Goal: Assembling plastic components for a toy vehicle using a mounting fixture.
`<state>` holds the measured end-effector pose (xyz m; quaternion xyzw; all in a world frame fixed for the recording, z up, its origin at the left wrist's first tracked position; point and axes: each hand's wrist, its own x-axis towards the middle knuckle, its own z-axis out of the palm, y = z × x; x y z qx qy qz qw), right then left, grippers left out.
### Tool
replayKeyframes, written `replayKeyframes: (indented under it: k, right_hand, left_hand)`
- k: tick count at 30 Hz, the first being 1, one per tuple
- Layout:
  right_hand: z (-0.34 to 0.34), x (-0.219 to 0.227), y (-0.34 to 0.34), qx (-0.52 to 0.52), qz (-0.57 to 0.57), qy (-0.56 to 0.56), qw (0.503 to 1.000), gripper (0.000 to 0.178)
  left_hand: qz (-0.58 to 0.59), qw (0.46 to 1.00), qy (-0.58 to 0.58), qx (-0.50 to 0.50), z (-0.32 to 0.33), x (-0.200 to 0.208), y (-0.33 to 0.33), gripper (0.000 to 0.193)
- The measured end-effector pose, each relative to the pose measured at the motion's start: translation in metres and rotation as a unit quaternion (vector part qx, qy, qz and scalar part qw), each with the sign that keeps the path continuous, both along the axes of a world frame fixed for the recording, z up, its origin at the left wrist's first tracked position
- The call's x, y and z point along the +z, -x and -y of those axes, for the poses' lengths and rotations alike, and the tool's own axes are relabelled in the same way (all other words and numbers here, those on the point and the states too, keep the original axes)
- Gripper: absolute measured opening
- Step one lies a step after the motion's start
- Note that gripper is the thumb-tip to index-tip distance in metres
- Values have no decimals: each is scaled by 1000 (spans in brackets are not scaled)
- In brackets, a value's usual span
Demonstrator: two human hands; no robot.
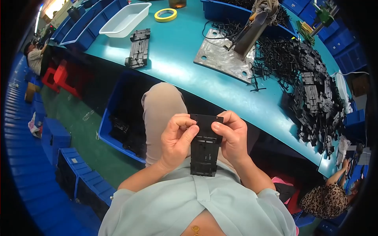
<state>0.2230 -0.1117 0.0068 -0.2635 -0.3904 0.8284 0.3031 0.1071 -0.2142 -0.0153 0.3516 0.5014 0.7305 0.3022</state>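
A long black molded plastic part (204, 154) hangs in front of my chest. My left hand (176, 138) pinches its upper left corner between thumb and fingers. At the upper right corner my right hand (234, 137) grips it, thumb pressed on the near face. Its top end is a wider flat strip with small holes; slots and ridges run along the lower body. Whether a separate small piece is between my fingers cannot be seen. A similar black part (139, 48) lies by itself on the teal table (177, 47).
A metal plate (212, 55) carries an upright post. Right of it lie thin black pieces (275, 59) and heaped black parts (315, 88). A white tray (125, 20) and yellow tape roll (165, 15) sit at the far left. A blue bin (105, 131) stands beside my leg. Co-workers sit at both sides.
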Motion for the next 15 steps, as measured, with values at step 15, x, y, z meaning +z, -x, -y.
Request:
replayKeyframes:
  k: [15]
  right_hand:
    - [-1, -9, -2, 23, -25, -23, 999, 11]
  left_hand:
    - [-82, 996, 12, -27, 0, 7, 9, 14]
